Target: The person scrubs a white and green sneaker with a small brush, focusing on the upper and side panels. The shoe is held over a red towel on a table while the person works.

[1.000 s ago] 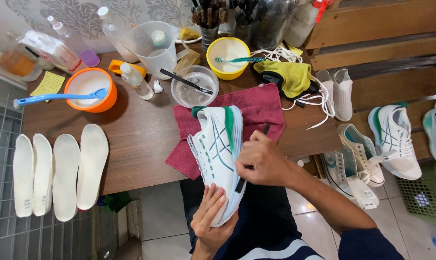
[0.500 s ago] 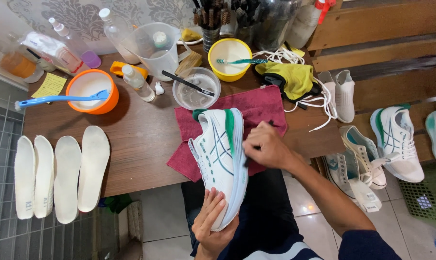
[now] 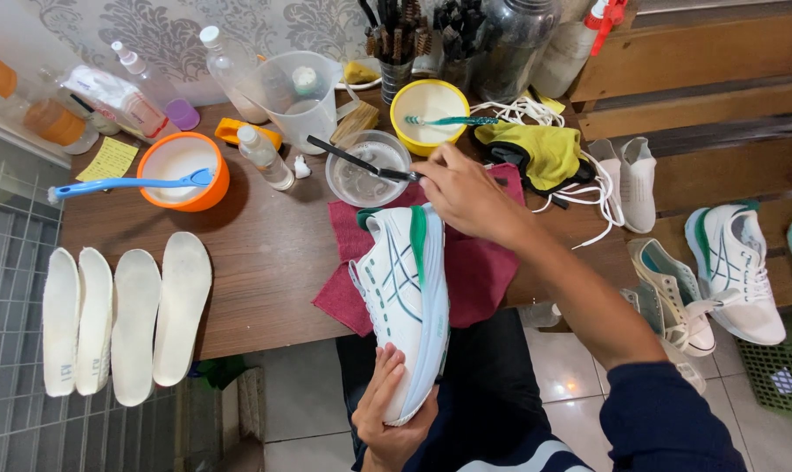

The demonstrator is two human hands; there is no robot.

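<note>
- Head view: the right hand [image 3: 466, 197] is out over the tabletop [image 3: 265, 253], its grip pinched narrow on the end of a slim dark brush [image 3: 352, 157].
- The brush lies across the clear bowl [image 3: 335, 179] just left of that grip; the bristles are too small to make out.
- Left hand [image 3: 391, 411] is low, off the near tabletop edge, with its grip wrapped round the near end of the shoe [image 3: 404, 297].
- The shoe sits below the right grip, on its side with the sole facing right. Its far end rests on the red cloth [image 3: 479, 271], its near end hangs past the edge.
- My read: the step in hand is loading the brush at the bowl while the shoe is held ready.
- Bringing the brush back to the shoe calls for a short pull toward the body, lifting over the bowl rim and keeping the left grip steady.
- It's tight around the right grip: yellow bowl [image 3: 404, 122] just beyond, yellow-green rag [image 3: 544, 153] and laces [image 3: 579, 192] to its right, small bottle [image 3: 266, 159] and orange bowl [image 3: 217, 188] past the clear bowl.
- Open room is bare wood left of the shoe, before the insoles [image 3: 134, 315], which overhang the near edge.
</note>
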